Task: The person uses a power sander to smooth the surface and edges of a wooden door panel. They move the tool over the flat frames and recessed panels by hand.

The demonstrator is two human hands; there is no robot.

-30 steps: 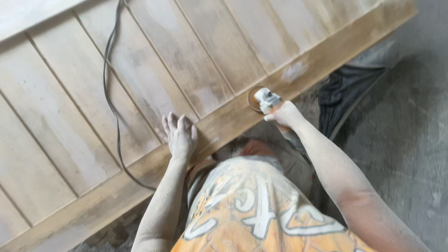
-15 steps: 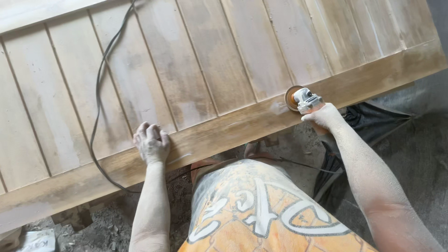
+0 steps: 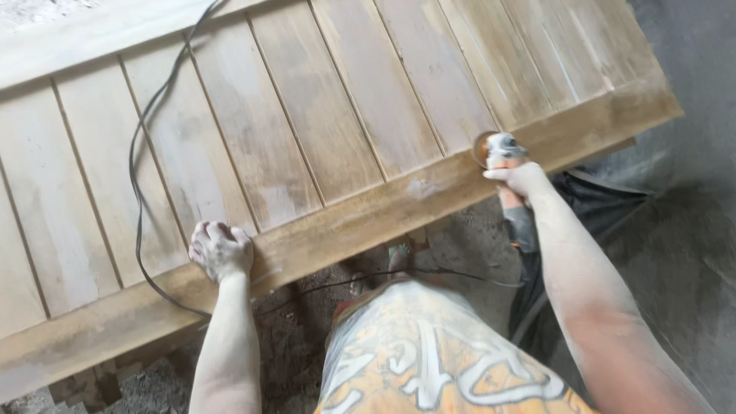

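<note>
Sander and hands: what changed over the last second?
The right hand ran the sander rightward along the door's bottom rail. The left hand curled from flat to knuckles on the rail, sitting further left of the sander. Grip on the sander unchanged; cord still draped over the door.

The door (image 3: pixel 322 138) is bare, unvarnished wood, matt, its planks patchy with pale dust and paler rubbed spots along the near rail. The grinder (image 3: pixel 498 149) has a dull grey metal head and an orange disc. The cable (image 3: pixel 142 169) is smooth black rubber. Both hands, left (image 3: pixel 221 249) and right (image 3: pixel 521 178), are coated in chalky dust. The floor (image 3: pixel 690 199) is rough grey concrete.
</note>
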